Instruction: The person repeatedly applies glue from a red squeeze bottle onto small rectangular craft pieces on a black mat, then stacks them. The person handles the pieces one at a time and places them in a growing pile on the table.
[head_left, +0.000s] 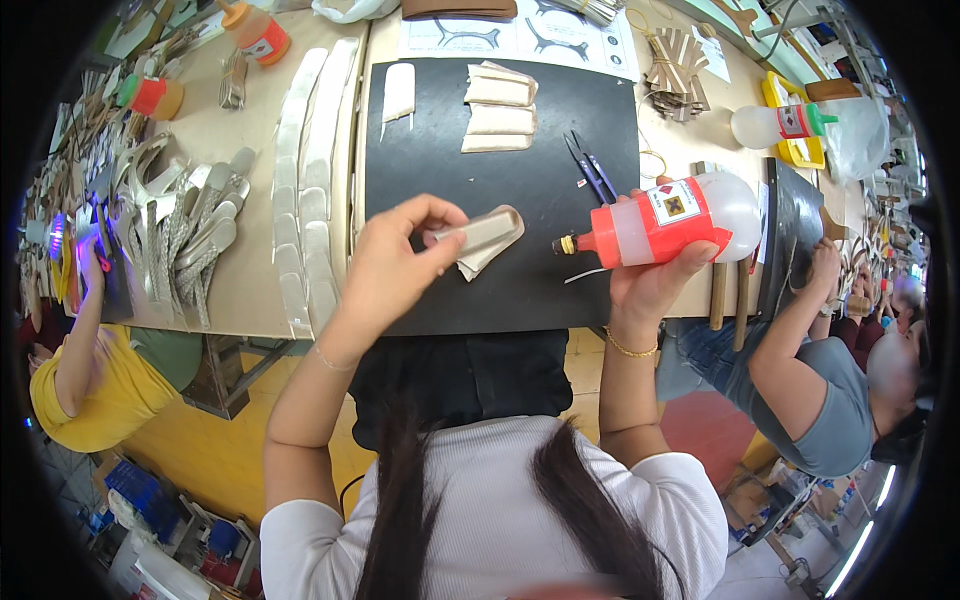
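My left hand [400, 250] pinches a small beige leather-like strip [488, 232] with a folded end, just above the black mat [430, 175]. A paler flap shows under the strip. On the right, my right hand [655, 285] is wrapped round a squeeze bottle [735, 212] with a red label and red cap. The bottle lies tilted on its side in the air, its dark narrow nozzle pointing left toward the strip, apart from it. Several similar beige pieces [500, 122] lie at the mat's far side, and a paler piece [398, 92] with thin tails lies left of them.
Dark blue tweezers-like tools [590, 168] lie on the mat near the bottle. Long pale strips [318, 170] and braided straps [205, 215] cover the left table. Wooden tool handles [718, 295] stick out at right. A co-worker [830, 385] sits right, another [100, 385] left.
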